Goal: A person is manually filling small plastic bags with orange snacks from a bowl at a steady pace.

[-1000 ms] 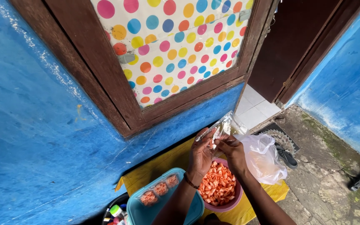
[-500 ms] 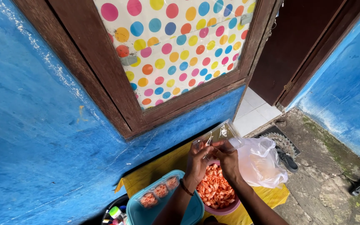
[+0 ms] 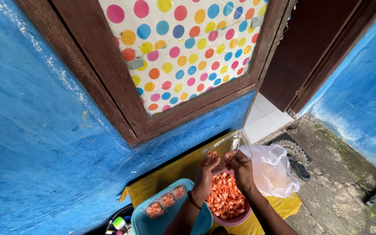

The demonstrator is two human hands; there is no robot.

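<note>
Both hands meet above the bowl (image 3: 229, 215): left hand (image 3: 207, 174) and right hand (image 3: 239, 167) touching, pinching 1 small clear bag (image 3: 228, 143) that sticks up beyond the fingertips. Snack pieces (image 3: 223, 196) lie in the bowl, directly under the hands. Right of the right hand: loose plastic bag (image 3: 271, 169). Left of the left hand: lidded box (image 3: 153, 224), 3 filled packets (image 3: 167, 200) on its lid. All on the worktop (image 3: 162, 178).

**Soft daylight, wide-angle bend**

Even, diffuse daylight fills the scene; shadows are faint, darkest under the window frame (image 3: 188, 115). Glare glints on the clear bag (image 3: 227, 146). Edges bow strongly. Focus is sharp, without motion blur.
</note>
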